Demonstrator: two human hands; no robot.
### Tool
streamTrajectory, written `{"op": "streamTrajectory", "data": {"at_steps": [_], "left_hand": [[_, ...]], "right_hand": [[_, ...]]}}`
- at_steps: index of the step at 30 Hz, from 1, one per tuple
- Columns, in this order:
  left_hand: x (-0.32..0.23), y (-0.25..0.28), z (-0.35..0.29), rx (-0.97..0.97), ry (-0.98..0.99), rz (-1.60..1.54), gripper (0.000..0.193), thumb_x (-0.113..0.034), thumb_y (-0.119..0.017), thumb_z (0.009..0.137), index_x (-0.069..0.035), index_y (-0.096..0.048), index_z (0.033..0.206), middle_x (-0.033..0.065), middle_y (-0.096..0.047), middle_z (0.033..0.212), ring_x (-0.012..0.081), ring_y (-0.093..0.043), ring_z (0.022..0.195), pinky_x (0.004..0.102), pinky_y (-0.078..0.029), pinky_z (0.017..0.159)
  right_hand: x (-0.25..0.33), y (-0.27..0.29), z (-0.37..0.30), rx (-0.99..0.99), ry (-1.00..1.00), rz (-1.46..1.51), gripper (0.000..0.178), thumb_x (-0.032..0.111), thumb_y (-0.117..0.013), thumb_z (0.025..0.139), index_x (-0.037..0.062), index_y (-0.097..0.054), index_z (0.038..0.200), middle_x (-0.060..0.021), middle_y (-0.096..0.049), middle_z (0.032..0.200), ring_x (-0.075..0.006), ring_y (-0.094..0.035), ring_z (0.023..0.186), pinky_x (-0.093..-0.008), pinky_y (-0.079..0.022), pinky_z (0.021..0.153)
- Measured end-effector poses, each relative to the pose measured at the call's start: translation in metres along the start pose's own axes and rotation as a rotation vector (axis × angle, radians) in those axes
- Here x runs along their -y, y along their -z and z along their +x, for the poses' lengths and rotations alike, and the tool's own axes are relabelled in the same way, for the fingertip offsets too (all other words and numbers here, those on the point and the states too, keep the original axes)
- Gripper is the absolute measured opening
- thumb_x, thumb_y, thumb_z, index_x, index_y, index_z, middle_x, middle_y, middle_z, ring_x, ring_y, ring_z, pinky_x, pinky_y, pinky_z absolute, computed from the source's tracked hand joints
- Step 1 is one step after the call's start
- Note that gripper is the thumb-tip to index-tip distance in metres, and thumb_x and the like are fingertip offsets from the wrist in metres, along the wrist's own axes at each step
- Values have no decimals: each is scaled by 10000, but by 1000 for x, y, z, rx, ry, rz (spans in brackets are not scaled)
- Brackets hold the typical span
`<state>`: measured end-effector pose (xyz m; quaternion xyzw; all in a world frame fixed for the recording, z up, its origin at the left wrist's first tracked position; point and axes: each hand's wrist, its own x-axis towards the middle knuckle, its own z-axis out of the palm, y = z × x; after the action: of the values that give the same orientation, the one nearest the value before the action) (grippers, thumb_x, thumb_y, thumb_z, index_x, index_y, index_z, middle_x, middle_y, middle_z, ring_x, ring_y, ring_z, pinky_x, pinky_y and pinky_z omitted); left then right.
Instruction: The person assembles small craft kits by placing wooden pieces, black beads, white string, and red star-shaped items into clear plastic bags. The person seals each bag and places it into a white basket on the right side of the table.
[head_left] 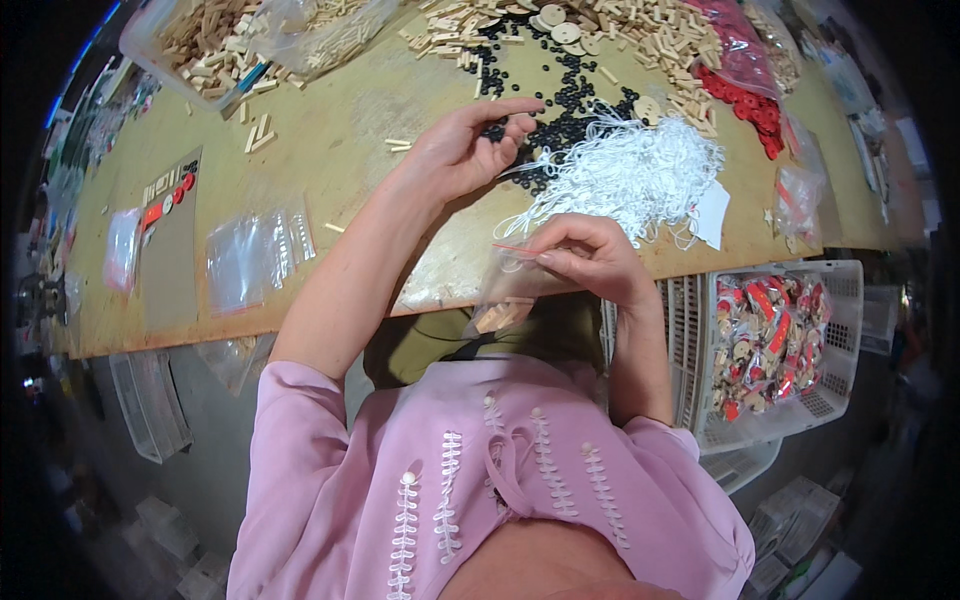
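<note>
My right hand (598, 255) pinches the top of a small clear zip bag (497, 285) with a red line along its mouth. The bag hangs over the table's front edge, and pale wooden pieces (503, 315) lie in its bottom. My left hand (472, 148) is over the table beside a spread of small black beads (575, 95). Its index finger reaches out over them while the other fingers curl loosely; I see nothing held there. Just right of it lies a tangled heap of white strings (630, 180), behind my right hand.
Wooden sticks (660, 35) and red pieces (745, 108) are piled at the far right. A clear tub (180, 80) of wooden parts stands far left. Empty zip bags (240, 258) lie near a sample strip (170, 260). A white crate (845, 320) of filled bags stands lower right.
</note>
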<state>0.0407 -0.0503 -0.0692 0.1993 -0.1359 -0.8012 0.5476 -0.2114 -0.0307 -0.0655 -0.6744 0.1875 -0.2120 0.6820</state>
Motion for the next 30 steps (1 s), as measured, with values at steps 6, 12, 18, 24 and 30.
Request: {"op": "streamTrajectory", "data": {"at_steps": [6, 12, 18, 24, 30], "left_hand": [[-13, 0, -4, 108, -89, -235, 413, -107, -347, 1083, 162, -450, 1379, 252, -576, 1323, 290, -626, 1168, 383, -577, 987], [-26, -35, -26, 211, -86, -192, 500, -233, -312, 1106, 177, -480, 1336, 271, -611, 1234, 316, -631, 1135, 428, -535, 1047], [-35, -73, -50, 232, -99, 36, 556, -324, -307, 1109, 141, -538, 1310, 212, -647, 1249, 298, -628, 1154, 428, -510, 1061], [-25, -89, -63, 141, -262, 387, 604, -403, -276, 1109, 73, -633, 1213, 175, -676, 1204, 256, -644, 1079, 399, -499, 1007], [-20, -87, -61, 109, -355, 551, 622, -428, -280, 1107, 69, -618, 1265, 175, -679, 1234, 264, -642, 1129, 404, -481, 1058]], "right_hand": [[20, -14, 2, -17, 10, -156, 76, 77, -684, 930, 11, -705, 961, -52, -708, 889, -132, -657, 835, -275, -510, 756], [72, -26, 11, -45, 161, -602, 66, -5, -677, 898, 24, -691, 955, -63, -664, 906, -159, -644, 842, -277, -514, 757], [90, -24, 38, -82, 195, -695, 52, 16, -646, 904, -1, -672, 947, -88, -642, 978, -188, -638, 908, -295, -515, 810], [82, -24, 57, -125, 267, -591, 120, 86, -680, 878, 15, -687, 974, -133, -630, 935, -283, -631, 881, -363, -512, 815], [86, -25, 52, -83, 122, -555, 62, 24, -663, 918, -5, -685, 968, -46, -607, 1005, -125, -599, 928, -261, -492, 807]]}}
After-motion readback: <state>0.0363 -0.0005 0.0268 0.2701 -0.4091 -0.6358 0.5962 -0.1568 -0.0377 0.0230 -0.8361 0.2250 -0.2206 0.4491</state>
